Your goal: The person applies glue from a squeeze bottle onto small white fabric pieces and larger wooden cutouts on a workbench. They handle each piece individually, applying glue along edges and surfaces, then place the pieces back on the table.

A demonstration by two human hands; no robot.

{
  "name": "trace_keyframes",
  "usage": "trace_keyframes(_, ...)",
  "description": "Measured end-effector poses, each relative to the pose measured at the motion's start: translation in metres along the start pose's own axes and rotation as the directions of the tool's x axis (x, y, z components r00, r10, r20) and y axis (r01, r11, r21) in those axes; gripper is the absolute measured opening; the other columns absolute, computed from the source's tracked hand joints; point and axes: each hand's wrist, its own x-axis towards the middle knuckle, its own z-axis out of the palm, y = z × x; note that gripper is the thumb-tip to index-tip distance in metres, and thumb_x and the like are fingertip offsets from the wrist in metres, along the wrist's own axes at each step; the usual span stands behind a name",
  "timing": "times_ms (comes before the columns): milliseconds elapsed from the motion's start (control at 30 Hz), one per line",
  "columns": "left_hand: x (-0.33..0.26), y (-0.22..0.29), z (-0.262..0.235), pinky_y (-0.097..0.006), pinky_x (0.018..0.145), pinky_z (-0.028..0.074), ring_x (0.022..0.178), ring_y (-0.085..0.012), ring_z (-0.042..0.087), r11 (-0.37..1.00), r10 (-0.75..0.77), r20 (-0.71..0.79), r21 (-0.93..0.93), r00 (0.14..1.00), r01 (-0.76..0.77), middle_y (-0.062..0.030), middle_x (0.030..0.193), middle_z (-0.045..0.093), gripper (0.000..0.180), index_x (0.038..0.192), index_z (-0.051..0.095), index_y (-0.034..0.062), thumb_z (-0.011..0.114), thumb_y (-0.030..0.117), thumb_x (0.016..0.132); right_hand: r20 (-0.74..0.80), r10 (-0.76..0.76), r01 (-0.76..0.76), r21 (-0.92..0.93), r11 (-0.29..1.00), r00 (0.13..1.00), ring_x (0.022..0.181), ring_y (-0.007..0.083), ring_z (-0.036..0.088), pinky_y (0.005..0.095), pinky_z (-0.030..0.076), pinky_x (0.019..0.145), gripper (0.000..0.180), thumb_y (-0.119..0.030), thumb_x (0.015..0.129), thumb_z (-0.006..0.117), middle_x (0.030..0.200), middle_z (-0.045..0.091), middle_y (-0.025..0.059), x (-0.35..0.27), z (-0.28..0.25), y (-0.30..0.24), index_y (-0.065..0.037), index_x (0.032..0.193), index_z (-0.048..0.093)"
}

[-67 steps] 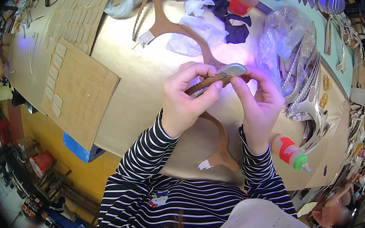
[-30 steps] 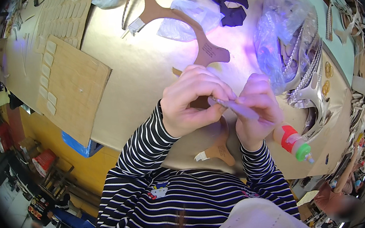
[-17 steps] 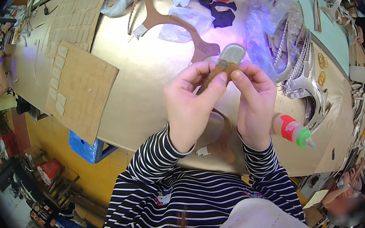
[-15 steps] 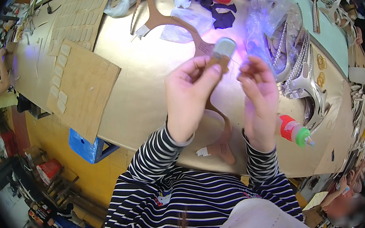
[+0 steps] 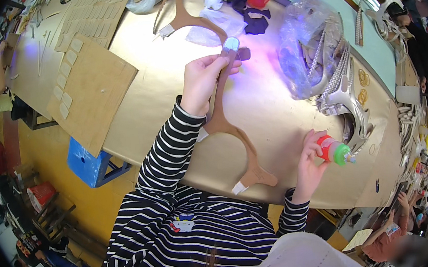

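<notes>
In the head view, it's smooth brown material, matte and leather-like, that you have up front: a long brown strap with a silvery, round-ended tip. It sweeps in a curve from your left grip toward your body, broadening into a forked end with a small white tag beside it, low on the gold-sheened table.

And look at that left grip: thumb and fingers pinched tight on the strap, just below the tip, which pokes out beyond your fingertips. Over to your right grip, well apart, and there you've got fingers and thumb curled round the red body of a squeeze bottle, tilted, its green cap and narrow nozzle pointing away to the right.

Beyond the right grip, crinkled clear plastic, a bag, bunches over braided silvery straps, with thin golden rings to their right. Left of your left grip lies a flat tan board, pale rounded pieces lined along its edge. Farther out past that same grip, another brown strap, forked and smooth, lies near a filmy white bag.
</notes>
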Motion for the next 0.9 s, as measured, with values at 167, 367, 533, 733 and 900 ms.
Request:
trace_keyframes(167, -0.011, -0.003, 0.003, -0.027, 0.079, 0.052, 0.083, -0.0194, 0.066, 1.000, 0.013, 0.047, -0.001, 0.999, -0.013, -0.0185, 0.094, 0.066, 0.024, 0.102, 0.058, -0.0142, 0.053, 0.006, 0.089, -0.020, -0.008, 0.003, -0.228, 0.974, 1.000, 0.080, 0.0133, 0.044, 0.0264, 0.031, 0.068, 0.076, -0.034, 0.079, 0.065, 0.116, 0.054, 0.0048, 0.013, 0.017, 0.000, -0.009, 0.138, 0.025)
trace_keyframes(367, -0.020, -0.001, 0.000, -0.026, 0.079, 0.052, 0.085, -0.0199, 0.065, 0.997, 0.022, 0.100, -0.074, 0.995, -0.015, -0.0189, 0.095, 0.065, 0.024, 0.104, 0.056, -0.0141, 0.054, 0.004, 0.088, 0.856, -0.031, 0.705, -0.444, -0.553, 0.516, 0.103, 0.0221, 0.049, 0.0324, 0.037, 0.094, 0.074, -0.027, 0.071, 0.076, 0.115, 0.052, 0.0101, 0.015, 0.024, 0.047, -0.006, 0.131, 0.038)
trace_keyframes(533, -0.025, -0.007, 0.000, -0.026, 0.079, 0.052, 0.086, -0.0184, 0.065, 0.997, 0.002, 0.127, -0.076, 0.992, 0.008, -0.0171, 0.094, 0.065, 0.024, 0.104, 0.057, -0.0128, 0.055, 0.004, 0.087, 0.651, 0.090, 0.478, -0.449, -0.755, 0.753, 0.112, 0.0257, 0.047, 0.0374, 0.037, 0.098, 0.093, -0.039, 0.055, 0.086, 0.122, 0.049, 0.0128, 0.043, 0.041, 0.089, -0.002, 0.128, 0.041)
trace_keyframes(733, -0.023, -0.017, -0.004, -0.024, 0.076, 0.051, 0.084, -0.0147, 0.064, 0.987, -0.024, 0.139, -0.152, 0.990, 0.045, -0.0120, 0.090, 0.065, 0.024, 0.100, 0.059, -0.0103, 0.061, 0.008, 0.086, 0.637, 0.158, 0.600, -0.572, -0.559, 0.754, 0.097, 0.0227, 0.057, 0.0291, 0.049, 0.071, 0.095, -0.056, 0.060, 0.077, 0.113, 0.052, 0.0114, 0.082, 0.023, 0.115, 0.001, 0.127, 0.041)
trace_keyframes(900, -0.021, -0.018, -0.004, -0.022, 0.072, 0.049, 0.082, -0.0119, 0.063, 0.985, -0.057, 0.119, -0.153, 0.991, 0.075, -0.0103, 0.088, 0.066, 0.023, 0.098, 0.060, -0.0089, 0.062, 0.011, 0.086, 0.642, 0.179, 0.607, -0.544, -0.579, 0.745, 0.106, 0.0276, 0.051, 0.0396, 0.044, 0.090, 0.093, -0.053, 0.061, 0.080, 0.118, 0.047, 0.0142, 0.096, 0.001, 0.124, 0.001, 0.123, 0.036)
